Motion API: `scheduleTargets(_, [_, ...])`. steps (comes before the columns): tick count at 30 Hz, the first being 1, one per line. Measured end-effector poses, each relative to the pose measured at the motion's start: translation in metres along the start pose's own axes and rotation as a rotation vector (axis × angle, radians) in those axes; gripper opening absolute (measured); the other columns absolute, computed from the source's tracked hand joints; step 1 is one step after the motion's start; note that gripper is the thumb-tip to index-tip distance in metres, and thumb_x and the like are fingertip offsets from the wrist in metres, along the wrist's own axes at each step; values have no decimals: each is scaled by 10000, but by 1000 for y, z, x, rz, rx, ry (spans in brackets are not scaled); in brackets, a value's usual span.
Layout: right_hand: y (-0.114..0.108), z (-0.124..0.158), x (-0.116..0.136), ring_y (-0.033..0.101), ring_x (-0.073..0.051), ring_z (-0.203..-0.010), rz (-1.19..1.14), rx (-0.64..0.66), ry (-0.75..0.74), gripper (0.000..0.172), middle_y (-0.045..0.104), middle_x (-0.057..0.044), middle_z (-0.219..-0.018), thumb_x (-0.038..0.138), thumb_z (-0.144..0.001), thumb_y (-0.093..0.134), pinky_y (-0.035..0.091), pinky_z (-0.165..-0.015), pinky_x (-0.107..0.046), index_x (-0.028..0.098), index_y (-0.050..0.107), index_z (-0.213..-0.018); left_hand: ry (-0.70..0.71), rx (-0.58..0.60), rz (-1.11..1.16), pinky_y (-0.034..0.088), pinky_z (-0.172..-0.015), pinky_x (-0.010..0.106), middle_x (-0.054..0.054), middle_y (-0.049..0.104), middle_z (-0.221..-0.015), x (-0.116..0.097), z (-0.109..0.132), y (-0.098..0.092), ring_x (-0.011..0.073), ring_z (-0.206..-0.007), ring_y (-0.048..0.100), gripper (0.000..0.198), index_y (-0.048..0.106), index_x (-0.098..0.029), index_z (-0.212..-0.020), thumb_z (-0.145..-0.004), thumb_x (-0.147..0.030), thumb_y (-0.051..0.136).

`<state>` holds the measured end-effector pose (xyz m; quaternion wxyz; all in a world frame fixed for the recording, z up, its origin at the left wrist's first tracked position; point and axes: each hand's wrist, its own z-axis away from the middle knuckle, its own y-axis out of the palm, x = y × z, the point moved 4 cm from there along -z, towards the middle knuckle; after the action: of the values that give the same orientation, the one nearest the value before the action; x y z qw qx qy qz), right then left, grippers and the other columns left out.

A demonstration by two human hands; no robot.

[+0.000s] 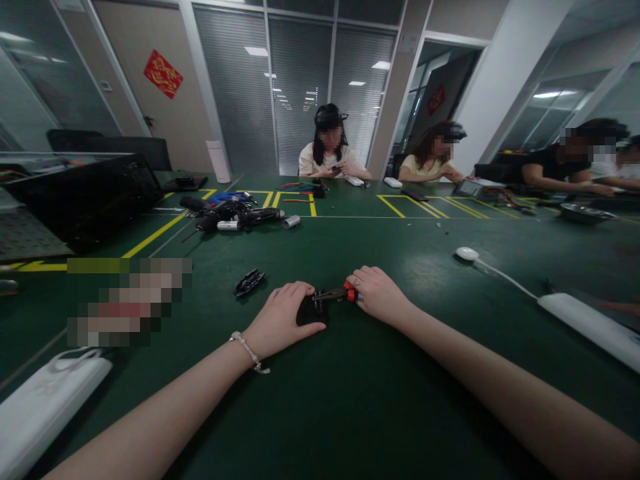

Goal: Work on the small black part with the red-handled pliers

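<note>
My left hand [283,312] grips a small black rectangular part [311,311] against the green table, thumb along its near side and fingers at its far side. Red-handled needle-nose pliers [336,293] are held in my right hand [376,291], fingers closed round the handles. Their jaws point left and reach over the top of the black part, at some small pale detail that I cannot make out. Just beyond my left hand lies another dark part [249,284], apart from both hands.
A heap of black cables and connectors [225,212] lies farther back, beside a silver cylinder [291,222]. White power banks [590,327] flank my arms, one with a cable to a white puck [467,254]. A black computer case [100,203] stands left. Several people sit across the table [350,240].
</note>
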<state>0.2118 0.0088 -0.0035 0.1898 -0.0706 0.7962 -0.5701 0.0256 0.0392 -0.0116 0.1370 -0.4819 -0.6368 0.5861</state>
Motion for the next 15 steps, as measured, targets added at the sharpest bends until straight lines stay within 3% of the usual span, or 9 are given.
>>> scheduleTargets(15, [-1, 0, 1, 456, -194, -805, 3, 5, 5, 270, 563, -83, -886, 177, -687, 524, 316, -713, -299, 128, 545, -951, -1, 7, -7, 350, -862, 389, 44, 501, -1076, 0, 0, 0, 246, -994, 470, 533, 423, -226, -1093, -685, -540, 563])
